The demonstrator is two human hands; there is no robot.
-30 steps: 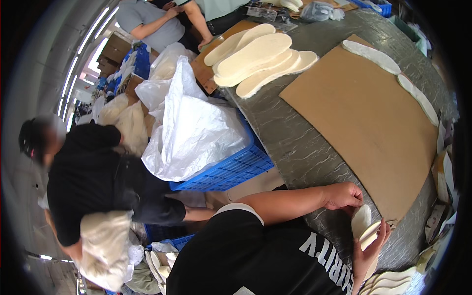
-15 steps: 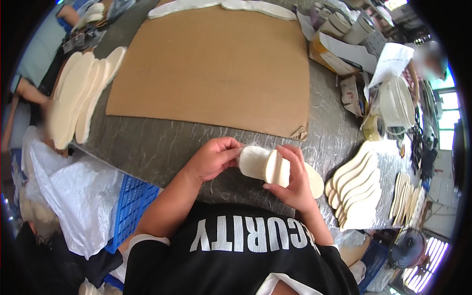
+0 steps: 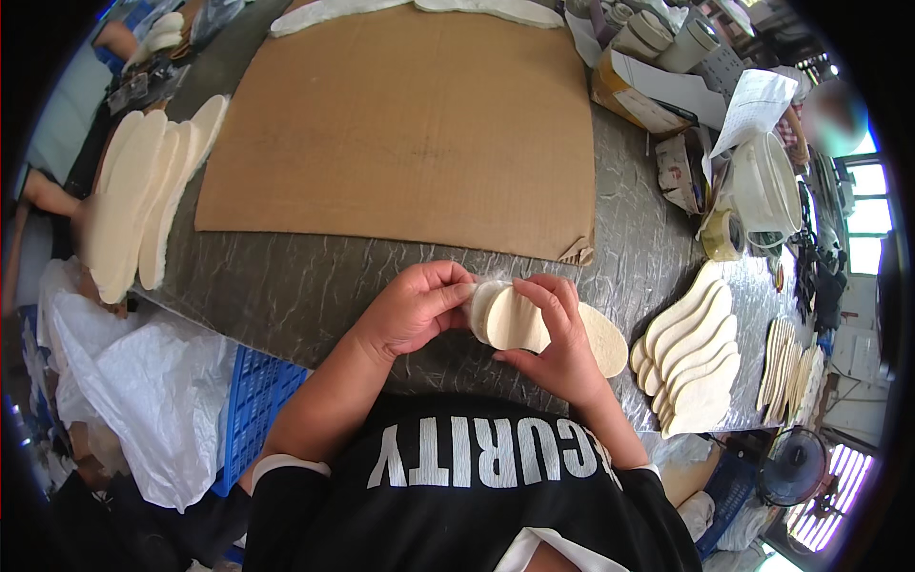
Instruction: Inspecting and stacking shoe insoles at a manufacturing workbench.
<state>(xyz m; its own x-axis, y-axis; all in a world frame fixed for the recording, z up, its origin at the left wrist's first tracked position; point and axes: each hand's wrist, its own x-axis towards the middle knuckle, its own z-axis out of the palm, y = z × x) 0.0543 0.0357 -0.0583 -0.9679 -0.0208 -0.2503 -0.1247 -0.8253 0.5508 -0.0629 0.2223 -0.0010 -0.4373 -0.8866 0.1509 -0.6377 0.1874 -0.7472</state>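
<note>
Cream shoe insoles are between my hands over the near part of the table. My left hand (image 3: 419,307) pinches the left end of a fluffy white insole (image 3: 481,297). My right hand (image 3: 564,348) grips a smooth cream insole (image 3: 515,320) from above, thumb on the near edge and fingers on the far edge. This one lies over the fluffy one, its rounded end close to my left fingertips. From under my right hand a cream insole end (image 3: 603,341) sticks out to the right; I cannot tell which piece it belongs to.
A large cardboard sheet (image 3: 400,133) covers the table's middle. Fanned insoles (image 3: 691,353) lie right, beside a thinner row (image 3: 789,372). More insoles (image 3: 143,195) are at left, by another person's arm (image 3: 50,194). A blue crate (image 3: 262,405) stands below the left edge.
The upper insole's rounded end has moved left and down flat, covering most of the fluffy white end that showed before. My right hand has shifted slightly left with it; my left hand keeps its pinch.
</note>
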